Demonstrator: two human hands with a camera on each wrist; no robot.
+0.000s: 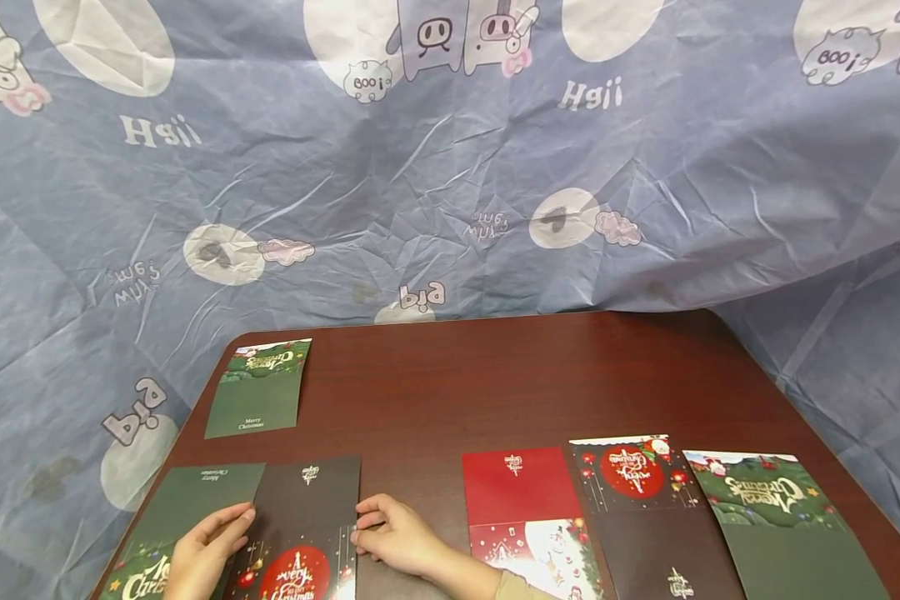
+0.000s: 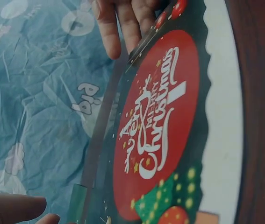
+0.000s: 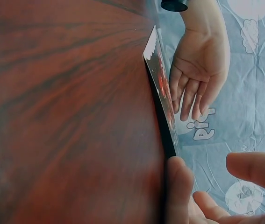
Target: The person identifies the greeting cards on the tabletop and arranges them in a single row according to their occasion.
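A dark brown Christmas card (image 1: 307,508) with a red circle lies unfolded at the front left. It shows large in the left wrist view, the white-lettered red circle (image 2: 155,126) near its middle. At its left edge is my left hand (image 1: 208,554), fingers extended and relaxed. My right hand (image 1: 399,533) touches the card's right edge with loosely bent fingers. In the right wrist view one fingertip (image 3: 178,170) meets the card's edge (image 3: 162,107), while the left hand (image 3: 200,70) shows beyond it. A green Christmas card (image 1: 195,492) lies directly left, partly hidden by my left hand.
Another green card (image 1: 258,392) lies at the back left of the brown table (image 1: 495,375). To the right are a red card (image 1: 521,487), a second dark card (image 1: 645,533) and a green card (image 1: 795,542). A blue printed cloth (image 1: 435,167) hangs behind.
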